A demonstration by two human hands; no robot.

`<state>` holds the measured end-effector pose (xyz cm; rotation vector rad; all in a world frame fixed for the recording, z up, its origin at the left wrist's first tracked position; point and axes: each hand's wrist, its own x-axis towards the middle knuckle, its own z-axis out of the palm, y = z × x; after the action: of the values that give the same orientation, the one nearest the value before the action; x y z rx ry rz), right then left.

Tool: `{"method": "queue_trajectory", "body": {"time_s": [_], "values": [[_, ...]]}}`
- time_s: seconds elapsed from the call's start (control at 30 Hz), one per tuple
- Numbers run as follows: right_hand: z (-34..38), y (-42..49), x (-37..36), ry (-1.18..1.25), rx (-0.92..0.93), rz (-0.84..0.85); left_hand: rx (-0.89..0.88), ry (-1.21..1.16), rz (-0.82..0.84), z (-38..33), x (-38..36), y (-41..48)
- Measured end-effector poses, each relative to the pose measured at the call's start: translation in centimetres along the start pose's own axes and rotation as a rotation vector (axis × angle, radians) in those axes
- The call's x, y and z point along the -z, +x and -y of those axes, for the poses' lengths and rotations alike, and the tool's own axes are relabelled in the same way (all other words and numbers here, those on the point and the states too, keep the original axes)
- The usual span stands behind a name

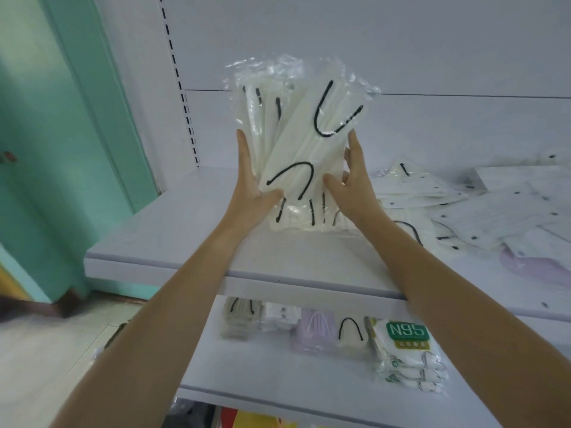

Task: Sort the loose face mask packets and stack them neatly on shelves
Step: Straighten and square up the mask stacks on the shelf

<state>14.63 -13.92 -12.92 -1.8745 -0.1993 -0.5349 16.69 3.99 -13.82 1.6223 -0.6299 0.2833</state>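
- Both bare forearms [185, 304] reach up from 6 o'clock toward centre.
- Left hand [250, 183] and right hand [352, 180] are apart, clamped on opposite sides of a bundle of clear plastic packets of cream face masks with black ear loops [296, 140].
- Left fingers run straight up the bundle's 9 o'clock edge, thumb across the front. The right thumb is on the front, fingers partly curled at the 3 o'clock edge.
- Bundle stands upright at centre. Its foot seems to rest on the pale grey upper shelf board [191, 242], contact not certain.
- Front packet is tilted and the ones behind are straighter, so the bundle is not squared.
- Loose pile of white dotted mask packets [500, 211] lies at 3 o'clock on the same board, with a lilac packet [531, 267] at its near edge.
- Lower shelf [278, 375], at 5 o'clock, holds sorted rows: a cream black-loop stack [239, 319], a lilac mask stack [315, 329] and green-labelled N95 packets [408, 350].
- Step, my read: one kind is gathered and being evened up before stacking. Most of the sorting is still ahead.
- Next move probably calls for straightening the front packet, tapping the edges level, then setting the bundle down away from the loose pile.
- The film looks slippery, so the packets may fan out if the grip loosens.
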Motion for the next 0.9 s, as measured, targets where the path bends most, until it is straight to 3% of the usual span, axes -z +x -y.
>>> {"method": "queue_trajectory", "body": {"time_s": [0.2, 0.3, 0.4, 0.57, 0.67, 0.77, 0.9], "values": [[3.9, -0.8, -0.5, 0.216, -0.033, -0.029, -0.024, -0.015, 0.117, -2.7, 1.4, -0.2], [5.5, -2.8, -1.1, 0.180, 0.033, -0.020, 0.051, -0.071, 0.186, -3.7, 2.6, -2.4], [6.7, -5.5, -2.2, 0.119, 0.098, -0.011, 0.159, -0.181, 0.149, -4.4, 3.0, -5.2], [8.6, -9.1, -4.2, 0.051, 0.178, 0.002, 0.102, -0.073, -0.039, -5.5, 3.5, -9.5], [9.1, -11.5, -4.9, 0.033, 0.233, 0.074, 0.114, -0.143, -0.034, -5.8, 5.1, -12.7], [7.2, -15.1, -6.3, 0.062, 0.132, 0.212, 0.251, -0.124, 0.091, -4.3, 7.1, -16.9], [2.1, -21.2, -9.2, -0.067, -0.013, 0.375, 0.577, 0.029, 0.296, 0.0, 7.8, -22.2]]}}
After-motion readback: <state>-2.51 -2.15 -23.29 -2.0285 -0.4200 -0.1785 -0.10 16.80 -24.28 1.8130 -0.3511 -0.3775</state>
